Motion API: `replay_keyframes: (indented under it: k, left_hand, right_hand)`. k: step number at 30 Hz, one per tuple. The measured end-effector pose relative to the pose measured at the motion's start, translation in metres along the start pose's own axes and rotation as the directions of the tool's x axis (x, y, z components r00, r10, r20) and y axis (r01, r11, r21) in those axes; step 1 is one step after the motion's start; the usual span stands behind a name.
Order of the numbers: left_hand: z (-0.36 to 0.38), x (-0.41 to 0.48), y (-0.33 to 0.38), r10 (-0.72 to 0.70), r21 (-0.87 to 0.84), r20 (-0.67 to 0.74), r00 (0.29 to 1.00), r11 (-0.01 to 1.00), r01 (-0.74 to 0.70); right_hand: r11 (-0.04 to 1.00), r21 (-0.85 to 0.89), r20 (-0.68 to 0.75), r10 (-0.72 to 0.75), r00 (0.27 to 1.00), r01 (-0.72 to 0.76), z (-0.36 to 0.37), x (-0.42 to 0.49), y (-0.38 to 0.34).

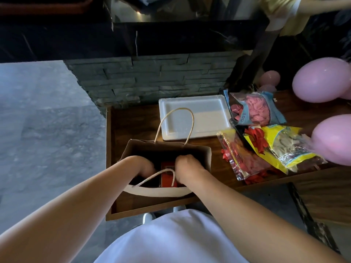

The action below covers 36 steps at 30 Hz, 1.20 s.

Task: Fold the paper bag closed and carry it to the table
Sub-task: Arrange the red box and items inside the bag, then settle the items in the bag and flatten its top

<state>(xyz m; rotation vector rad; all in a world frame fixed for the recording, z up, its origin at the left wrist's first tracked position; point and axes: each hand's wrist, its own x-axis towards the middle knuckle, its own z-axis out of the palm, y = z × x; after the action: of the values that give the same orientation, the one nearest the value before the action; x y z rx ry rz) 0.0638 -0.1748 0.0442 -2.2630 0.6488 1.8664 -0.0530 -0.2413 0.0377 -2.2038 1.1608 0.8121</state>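
Observation:
A brown paper bag (206, 156) with twine handles stands open and upright on a low wooden table (133, 126). Both my hands reach down into its mouth. My left hand (144, 166) is inside at the left, its fingers hidden below the rim. My right hand (187, 167) is inside at the right, knuckles up and fingers curled. A red box (167, 168) lies at the bottom between them. Whether either hand grips the box or the bag is hidden. One handle (176, 122) stands up at the far side; the other (155, 177) droops over the near rim.
A white foam tray (209, 118) lies behind the bag. Packets of pink, red and mixed balloons (266, 149) lie to the right, with inflated pink balloons (321, 80) beyond. A dark stone wall (152, 80) rises behind the table. Grey floor (47, 130) lies to the left.

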Motion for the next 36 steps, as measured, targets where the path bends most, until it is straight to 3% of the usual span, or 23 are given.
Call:
replay_keyframes:
  k: [2, 5, 9, 10, 12, 15, 17, 20, 22, 23, 29, 33, 36]
  left_hand:
    - [0.005, -0.001, 0.005, -0.069, 0.019, -0.134, 0.989, 0.997, 0.072]
    - [0.005, 0.004, -0.001, 0.034, 0.079, -0.192, 0.981, 0.997, -0.019]
    - [-0.011, 0.005, -0.002, 0.002, -0.184, -0.263, 0.965, 0.981, -0.053]
    - [-0.014, 0.008, -0.001, -0.069, -0.297, -0.310, 0.948, 0.955, -0.028]
    - [-0.021, 0.010, -0.001, -0.218, -0.311, -0.325, 0.920, 0.943, 0.113]
    - [-0.042, 0.018, 0.008, 0.005, -0.337, -0.257, 0.967, 0.937, -0.094]
    - [-0.044, 0.011, 0.006, 0.066, -0.134, -0.205, 0.977, 0.986, -0.095]
    - [-0.037, 0.029, 0.017, 0.069, 0.212, -0.151, 0.986, 0.977, -0.036]
    - [-0.030, 0.048, 0.020, 0.028, 0.337, -0.133, 0.991, 0.941, 0.018]
    - [-0.029, 0.057, 0.019, -0.014, 0.326, -0.126, 0.992, 0.944, 0.054]
    - [-0.016, 0.089, 0.002, -0.251, -0.058, -0.045, 0.967, 0.967, 0.248]
    - [-0.014, 0.092, 0.002, -0.226, -0.049, -0.010, 0.974, 0.973, 0.226]
    - [-0.023, 0.073, 0.012, -0.162, -0.092, -0.002, 0.987, 0.983, 0.161]
  right_hand:
    - [0.994, 0.019, 0.003, -0.111, 0.994, 0.111, 0.001, 0.005, -0.003]
    - [0.984, 0.128, 0.216, -0.150, 0.965, 0.124, 0.005, 0.021, -0.011]
    - [0.952, 0.302, 0.299, -0.047, 0.953, -0.048, 0.011, 0.041, -0.005]
    - [0.944, 0.326, 0.291, -0.050, 0.956, -0.050, 0.012, 0.045, -0.002]
    - [0.951, 0.310, 0.280, -0.079, 0.957, -0.012, 0.011, 0.051, 0.004]
    - [0.904, 0.420, 0.299, -0.052, 0.953, -0.082, 0.017, 0.057, 0.010]
    - [0.838, 0.529, 0.305, -0.045, 0.951, -0.130, 0.025, 0.057, 0.009]
    - [0.879, 0.456, 0.313, -0.011, 0.950, -0.140, 0.030, 0.047, 0.009]
    - [0.940, 0.339, 0.292, -0.069, 0.954, -0.036, 0.031, 0.039, 0.010]
    - [0.961, 0.274, 0.273, -0.102, 0.956, 0.024, 0.031, 0.035, 0.008]
    - [0.971, 0.233, 0.319, -0.123, 0.940, 0.048, 0.026, 0.024, 0.001]
    - [0.958, 0.279, 0.330, -0.161, 0.930, 0.067, 0.029, 0.021, 0.003]
    - [0.969, 0.196, 0.324, -0.209, 0.923, 0.151, 0.029, 0.025, 0.003]
